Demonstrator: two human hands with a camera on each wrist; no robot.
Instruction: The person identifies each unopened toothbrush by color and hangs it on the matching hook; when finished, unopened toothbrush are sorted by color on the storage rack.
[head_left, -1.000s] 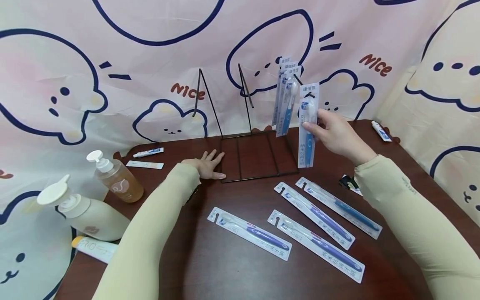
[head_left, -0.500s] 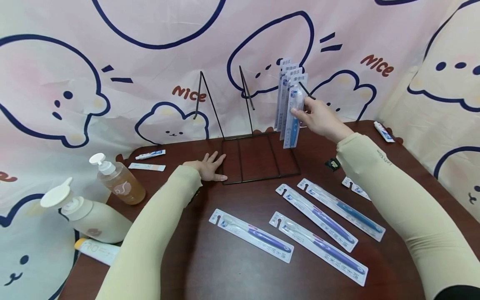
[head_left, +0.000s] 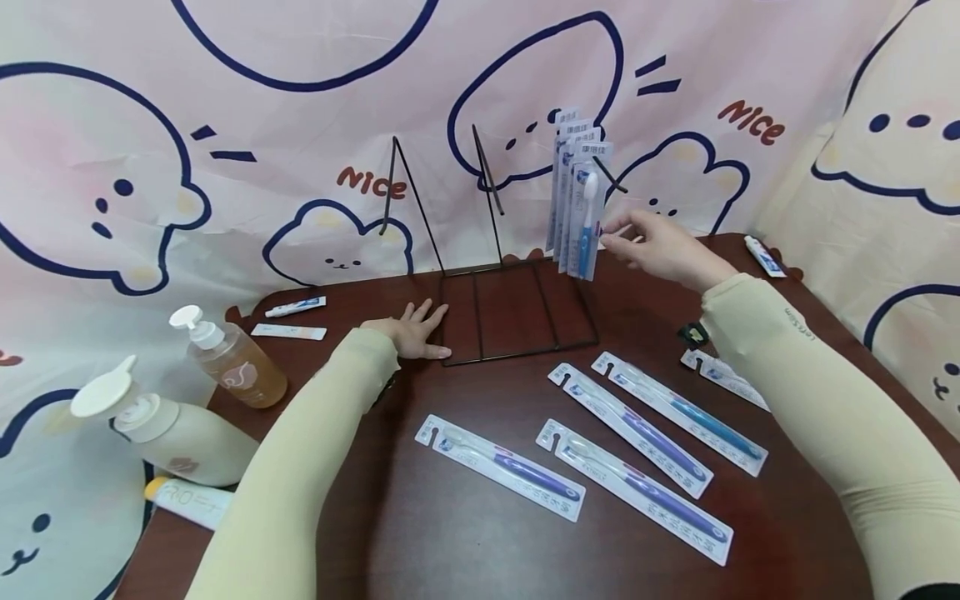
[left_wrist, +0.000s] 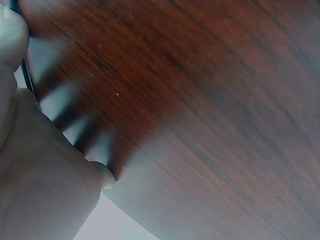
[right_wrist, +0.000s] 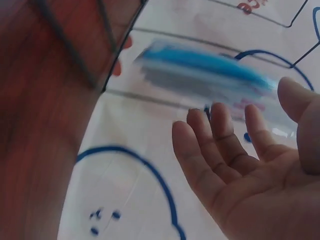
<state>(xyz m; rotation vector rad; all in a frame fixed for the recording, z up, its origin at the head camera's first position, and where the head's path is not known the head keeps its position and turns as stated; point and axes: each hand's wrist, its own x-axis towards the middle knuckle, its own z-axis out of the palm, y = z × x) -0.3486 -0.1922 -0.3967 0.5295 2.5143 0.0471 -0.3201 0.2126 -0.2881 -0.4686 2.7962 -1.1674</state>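
Observation:
Several packaged toothbrushes hang one behind another on the right hook of a black wire rack [head_left: 517,357]. The front packaged toothbrush [head_left: 587,217] has a blue handle and shows as a blurred blue streak in the right wrist view. Just right of it is my right hand [head_left: 660,246], holding nothing, its fingers loosely bent and apart from the thumb. My left hand [head_left: 411,335] lies with fingers spread on the table at the rack's left front corner, the thumb at the frame. Packs with purple-handled toothbrushes [head_left: 498,468] and a blue-handled one [head_left: 682,412] lie flat in front.
On the left stand an amber pump bottle [head_left: 240,362] and a cream pump bottle [head_left: 187,437], with a yellow-capped tube [head_left: 187,500] beside them. Small toothpaste tubes [head_left: 296,307] lie at the back corners. Another toothbrush pack [head_left: 723,379] is partly under the right sleeve.
The toothbrush pack in my right hand went up and back onto the right hook. My right hand then let go and drew back to the right. The left hand stays put.

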